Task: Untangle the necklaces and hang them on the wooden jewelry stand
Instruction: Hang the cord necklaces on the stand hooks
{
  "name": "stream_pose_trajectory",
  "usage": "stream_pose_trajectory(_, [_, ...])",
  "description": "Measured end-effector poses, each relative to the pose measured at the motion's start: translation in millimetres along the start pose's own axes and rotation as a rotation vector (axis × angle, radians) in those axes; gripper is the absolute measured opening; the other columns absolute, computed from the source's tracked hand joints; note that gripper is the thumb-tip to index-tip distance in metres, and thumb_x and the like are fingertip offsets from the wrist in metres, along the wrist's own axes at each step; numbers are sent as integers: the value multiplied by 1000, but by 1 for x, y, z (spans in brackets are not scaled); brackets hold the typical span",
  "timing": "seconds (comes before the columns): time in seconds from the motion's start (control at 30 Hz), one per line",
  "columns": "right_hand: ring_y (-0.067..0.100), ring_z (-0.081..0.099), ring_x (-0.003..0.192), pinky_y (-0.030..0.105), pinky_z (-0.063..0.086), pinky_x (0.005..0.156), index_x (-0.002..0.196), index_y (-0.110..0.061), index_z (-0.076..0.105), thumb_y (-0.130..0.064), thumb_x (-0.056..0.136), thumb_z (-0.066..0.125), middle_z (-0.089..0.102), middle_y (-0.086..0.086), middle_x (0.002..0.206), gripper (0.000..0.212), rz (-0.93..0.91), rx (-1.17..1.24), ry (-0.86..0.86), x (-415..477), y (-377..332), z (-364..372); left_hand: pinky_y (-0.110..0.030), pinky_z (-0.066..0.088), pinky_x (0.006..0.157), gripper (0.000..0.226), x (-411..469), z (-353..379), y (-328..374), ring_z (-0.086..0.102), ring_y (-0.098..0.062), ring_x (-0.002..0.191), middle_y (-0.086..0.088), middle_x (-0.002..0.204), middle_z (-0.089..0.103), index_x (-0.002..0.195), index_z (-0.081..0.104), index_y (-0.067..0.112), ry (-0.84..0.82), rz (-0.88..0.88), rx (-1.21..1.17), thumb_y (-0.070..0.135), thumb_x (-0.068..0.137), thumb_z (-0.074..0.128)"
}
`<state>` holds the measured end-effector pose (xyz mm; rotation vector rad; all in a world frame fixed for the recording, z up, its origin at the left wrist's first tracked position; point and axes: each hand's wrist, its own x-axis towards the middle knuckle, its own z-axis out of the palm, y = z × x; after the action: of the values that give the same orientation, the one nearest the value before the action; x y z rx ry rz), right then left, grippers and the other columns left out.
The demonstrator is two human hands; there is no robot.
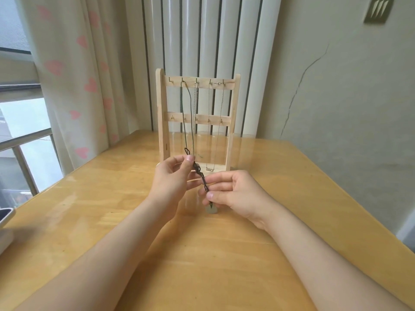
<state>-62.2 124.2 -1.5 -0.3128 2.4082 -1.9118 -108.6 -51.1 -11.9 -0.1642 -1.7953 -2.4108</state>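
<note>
A wooden jewelry stand (162,113) with two rows of small hooks stands upright at the table's middle. A dark green cord necklace (185,122) hangs from a hook on the top bar, its knotted lower part stretched toward me. My left hand (173,178) pinches the cord just below a looped knot. My right hand (233,194) pinches the cord lower down, just above a pale round pendant (211,209). A thin chain (195,102) hangs beside the cord. Another fine chain (221,122) spans two right hooks and carries a small metal pendant (210,169) near the base.
The wooden table (224,254) reaches to a curtain with pink hearts (89,84) and a window at the left. A grey wall with a crack (336,97) lies to the right. A light object (5,223) sits at the table's left edge.
</note>
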Motion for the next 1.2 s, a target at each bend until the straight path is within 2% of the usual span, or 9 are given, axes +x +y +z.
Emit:
stream_pose_trajectory(0.1, [22, 79, 77, 29, 58, 69, 113, -7, 74, -2, 88, 84, 82, 14, 92, 27, 23, 7, 74, -1, -1, 2, -35, 64, 66, 21, -4, 2, 2, 72, -20, 75, -6, 89, 71, 110, 64, 8, 7, 6, 17, 28, 111, 57])
stream_pose_trajectory(0.2, [17, 78, 74, 31, 62, 73, 106, -9, 75, -7, 86, 87, 81, 12, 84, 23, 13, -38, 137, 0, 1, 2, -35, 63, 63, 21, -6, 2, 4, 73, -21, 72, -7, 89, 69, 115, 58, 8, 5, 4, 2, 28, 114, 50])
stream_pose_trajectory(0.43, [15, 79, 81, 19, 57, 67, 103, -10, 79, 7, 94, 72, 81, 13, 92, 21, 9, -33, 173, 2, 4, 2, -36, 61, 60, 27, 0, -1, 8, 69, -22, 67, -6, 80, 58, 109, 56, 11, 25, -126, -60, 27, 118, 37])
stream_pose_trajectory(0.53, [14, 78, 75, 24, 57, 66, 108, -11, 77, 7, 95, 70, 81, 14, 92, 23, 1, -21, 172, 2, 3, 3, -38, 61, 66, 27, 3, -2, 11, 57, -19, 62, -3, 74, 52, 105, 61, 10, 0, -189, -60, 33, 113, 50])
stream_pose_trajectory(0.7, [15, 71, 75, 27, 53, 73, 109, -20, 75, -7, 98, 71, 81, 11, 88, 18, -17, -36, 212, 4, 2, 2, -34, 50, 74, 18, 0, -9, 10, 51, -14, 67, 7, 68, 54, 103, 80, 12, -163, -140, 344, 27, 95, 78])
stream_pose_trajectory(0.87, [3, 61, 64, 16, 48, 69, 106, -19, 77, -9, 96, 73, 78, 2, 84, 15, -35, -3, 281, 8, 4, -1, -33, 38, 77, 32, -11, -8, 18, 48, -14, 75, 15, 78, 70, 91, 87, 21, -337, -151, 576, 35, 103, 61])
stream_pose_trajectory(0.93, [-3, 61, 62, 14, 45, 67, 106, -17, 77, -3, 98, 67, 78, 0, 86, 19, -42, 14, 295, 9, 5, -3, -33, 36, 76, 32, -10, -9, 19, 46, -14, 74, 21, 66, 62, 86, 87, 20, -330, -133, 632, 31, 101, 61])
stream_pose_trajectory(1.13, [0, 53, 57, 25, 42, 69, 99, -19, 71, -2, 99, 57, 78, -3, 83, 22, -72, -31, 319, 10, 5, -6, -20, 48, 58, 7, -4, -15, 13, 63, -9, 65, 6, 76, 76, 90, 84, 19, -288, 44, 663, 17, 95, 79])
stream_pose_trajectory(1.2, [1, 57, 64, 25, 44, 69, 91, -22, 73, -5, 98, 59, 76, 2, 84, 23, -79, -98, 334, 10, 6, -6, -28, 60, 65, 4, -3, -15, 10, 75, -10, 71, 4, 80, 81, 91, 81, 12, -236, 130, 642, 11, 90, 85])
